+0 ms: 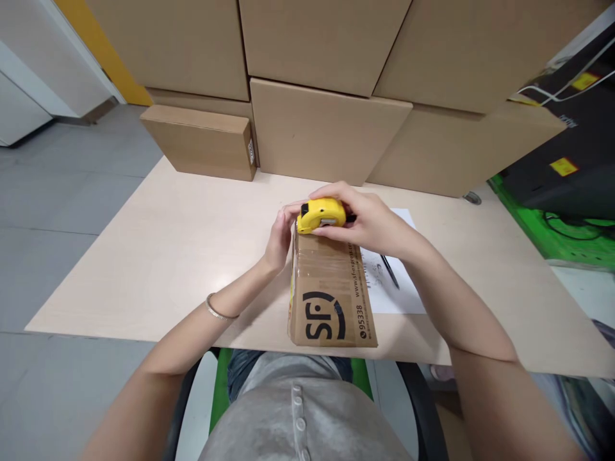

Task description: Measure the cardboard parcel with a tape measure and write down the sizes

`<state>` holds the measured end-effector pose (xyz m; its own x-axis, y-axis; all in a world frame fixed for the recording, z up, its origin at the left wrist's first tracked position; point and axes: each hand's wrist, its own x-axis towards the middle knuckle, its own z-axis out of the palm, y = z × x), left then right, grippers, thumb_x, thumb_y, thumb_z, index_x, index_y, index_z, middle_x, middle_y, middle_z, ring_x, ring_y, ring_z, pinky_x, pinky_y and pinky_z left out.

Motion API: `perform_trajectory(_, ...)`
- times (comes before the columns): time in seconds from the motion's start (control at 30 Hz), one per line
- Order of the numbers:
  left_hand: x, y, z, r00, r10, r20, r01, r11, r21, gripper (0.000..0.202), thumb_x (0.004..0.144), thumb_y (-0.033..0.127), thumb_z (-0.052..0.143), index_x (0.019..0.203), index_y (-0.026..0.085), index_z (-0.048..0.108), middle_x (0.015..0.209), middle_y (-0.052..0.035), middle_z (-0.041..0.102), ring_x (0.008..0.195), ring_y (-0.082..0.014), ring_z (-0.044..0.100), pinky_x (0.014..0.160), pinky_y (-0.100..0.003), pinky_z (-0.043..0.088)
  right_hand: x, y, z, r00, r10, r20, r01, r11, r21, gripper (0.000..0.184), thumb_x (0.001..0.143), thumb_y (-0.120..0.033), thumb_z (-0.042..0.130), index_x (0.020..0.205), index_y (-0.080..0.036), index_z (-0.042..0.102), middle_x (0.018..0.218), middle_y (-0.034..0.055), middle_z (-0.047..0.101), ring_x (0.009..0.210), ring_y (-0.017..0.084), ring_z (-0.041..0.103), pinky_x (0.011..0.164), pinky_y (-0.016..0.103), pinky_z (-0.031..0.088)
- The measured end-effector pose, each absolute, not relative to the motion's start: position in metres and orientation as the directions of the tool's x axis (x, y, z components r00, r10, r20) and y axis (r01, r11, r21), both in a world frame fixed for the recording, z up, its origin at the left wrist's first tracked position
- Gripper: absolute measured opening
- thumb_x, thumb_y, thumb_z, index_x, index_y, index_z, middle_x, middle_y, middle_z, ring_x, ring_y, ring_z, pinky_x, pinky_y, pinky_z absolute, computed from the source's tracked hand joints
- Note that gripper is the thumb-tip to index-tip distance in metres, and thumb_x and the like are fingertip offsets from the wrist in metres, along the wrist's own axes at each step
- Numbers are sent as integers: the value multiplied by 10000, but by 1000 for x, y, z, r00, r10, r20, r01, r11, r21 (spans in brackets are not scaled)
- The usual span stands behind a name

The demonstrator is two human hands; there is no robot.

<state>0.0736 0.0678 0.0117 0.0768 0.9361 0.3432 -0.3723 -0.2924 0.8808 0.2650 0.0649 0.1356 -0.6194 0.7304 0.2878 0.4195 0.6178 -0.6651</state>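
Observation:
A brown cardboard box with black SF print and clear tape lies near the table's front edge. Over its far end, my right hand grips a yellow tape measure, thumb on the near side and fingers over the far side. The tape measure's front end is at the box's far left corner. My left hand is closed around that corner, against the box's left side; its fingertips reach behind the tape measure and are partly hidden. No drawn-out blade can be made out.
White paper with handwriting lies right of the box, a black pen on it. Large cartons are stacked along the table's back, with a smaller flat carton at left. A black machine stands on green at right.

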Motion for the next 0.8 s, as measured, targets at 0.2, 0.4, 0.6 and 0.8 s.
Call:
perform_trajectory(0.2, 77, 66, 11, 54, 928, 368, -370, -324, 871, 365, 935, 631, 655, 1003, 273, 673, 1050, -33, 705, 1043, -244, 668, 1014, -449, 525, 274, 61, 139, -621, 731, 282, 484, 641, -596, 450, 913, -374, 768, 1346, -301, 667, 1308, 60, 748, 1094, 262, 726, 944, 384, 553)
perform_trajectory(0.4, 73, 67, 12, 93, 912, 398, -361, -342, 867, 287, 927, 564, 696, 1057, 309, 714, 1145, -47, 734, 1171, -272, 676, 1079, -509, 514, 338, 45, 137, -450, 867, 214, 610, 473, -636, 457, 890, -455, 804, 1309, -302, 703, 1311, 81, 740, 1082, 298, 735, 895, 418, 594)
perform_trajectory(0.6, 76, 70, 8, 113, 918, 381, -346, -323, 881, 332, 889, 594, 727, 1051, 306, 706, 1125, -51, 729, 1132, -275, 673, 1035, -503, 534, 374, 38, 125, -377, 914, 151, 620, 370, -692, 431, 889, -436, 812, 1300, -381, 695, 1326, 64, 724, 1009, 309, 735, 832, 456, 613)
perform_trajectory(0.8, 73, 72, 3, 113, 902, 417, -299, -370, 880, 300, 924, 577, 699, 1077, 320, 718, 1110, -48, 700, 1064, -256, 661, 967, -464, 540, 364, 39, 129, -374, 911, 176, 632, 389, -670, 440, 881, -455, 813, 1287, -321, 705, 1322, 83, 724, 1086, 313, 725, 882, 466, 620)
